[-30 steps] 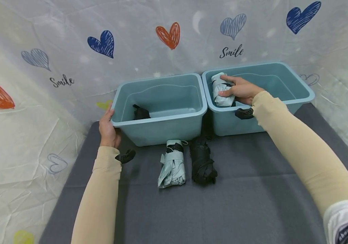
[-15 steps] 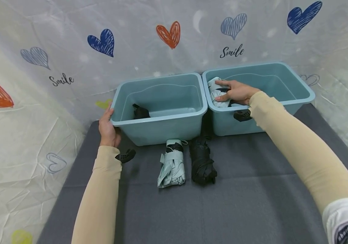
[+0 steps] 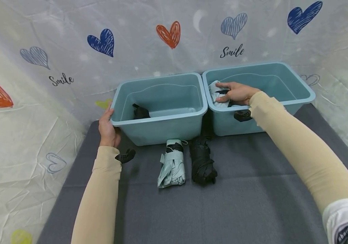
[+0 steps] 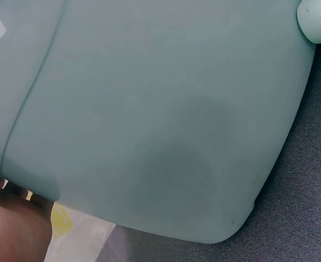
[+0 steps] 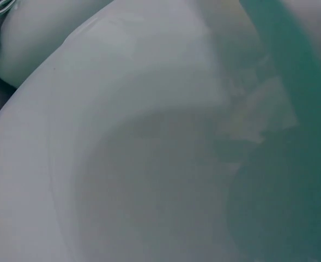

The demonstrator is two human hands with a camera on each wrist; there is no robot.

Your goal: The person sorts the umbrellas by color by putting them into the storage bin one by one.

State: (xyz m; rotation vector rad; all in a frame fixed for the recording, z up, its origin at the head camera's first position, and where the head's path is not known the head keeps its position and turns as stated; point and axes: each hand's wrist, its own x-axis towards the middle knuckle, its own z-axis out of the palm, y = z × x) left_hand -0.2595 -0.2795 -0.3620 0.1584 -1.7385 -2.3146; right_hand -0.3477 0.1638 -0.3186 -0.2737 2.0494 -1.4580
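Observation:
In the head view my left hand [image 3: 108,130] holds the left end of a blue-green plastic bin [image 3: 161,130] at its rim. Inside that bin lies a black folded umbrella [image 3: 141,113], partly hidden by the front wall. My right hand [image 3: 238,93] reaches into a second blue-green bin [image 3: 262,71], gripping a pale green folded umbrella [image 3: 219,98] between thumb and fingers near the bin's left end. The left wrist view shows the bin's outer wall [image 4: 160,120] with part of my hand [image 4: 16,232] at lower left. The right wrist view is filled by a bin wall [image 5: 149,174].
On the dark grey cloth [image 3: 174,213], in front of the bins, lie another pale green folded umbrella [image 3: 173,167] and a black folded umbrella [image 3: 202,162], side by side. A backdrop [image 3: 137,37] printed with hearts stands right behind the bins.
My right hand has lowered the pale green umbrella deeper into the right bin, moving slightly left. My left hand and both bins stay in place.

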